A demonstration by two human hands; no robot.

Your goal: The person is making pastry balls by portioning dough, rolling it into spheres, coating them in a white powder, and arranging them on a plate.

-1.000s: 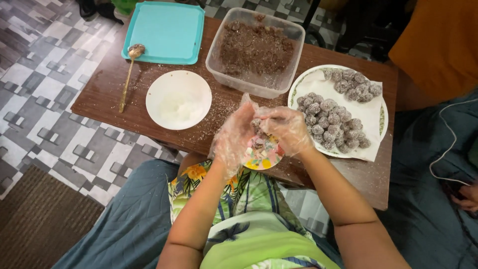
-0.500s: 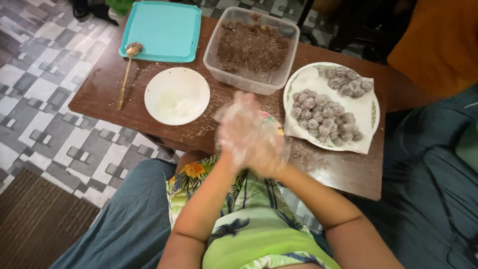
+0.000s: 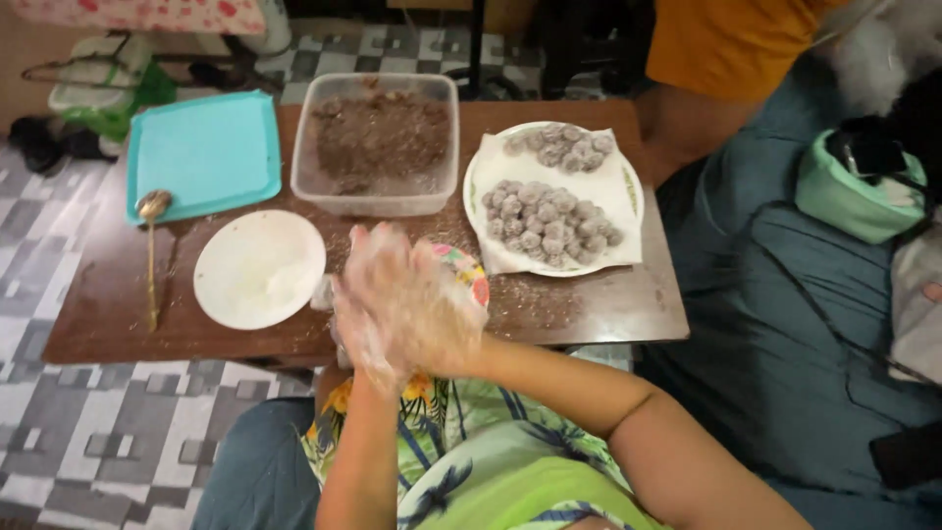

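Note:
My left hand [image 3: 361, 339] and my right hand [image 3: 432, 304] are pressed palm to palm, both in thin clear gloves dusted with white powder. They hover over the near edge of the wooden table [image 3: 589, 306], just above a small colourful bowl [image 3: 469, 276]. Whatever lies between the palms is hidden. Beyond the hands stands a clear plastic container [image 3: 378, 201] of brown crumbly mixture. To its right a white plate [image 3: 633, 191] lined with paper carries several powder-coated balls [image 3: 545, 218]. On the left sits a white bowl [image 3: 221, 270] with white powder in it.
A teal lid [image 3: 201, 152] lies at the table's back left, with a gold spoon [image 3: 150, 211] beside it. Brown crumbs are scattered on the wood. A person in an orange top [image 3: 726, 39] sits at the far right, near a green bag [image 3: 854, 191] on blue bedding.
My hands went from cupping something over the small bowl to being pressed flat together, palms sliding over each other. The view has shifted so the table sits more squarely in front.

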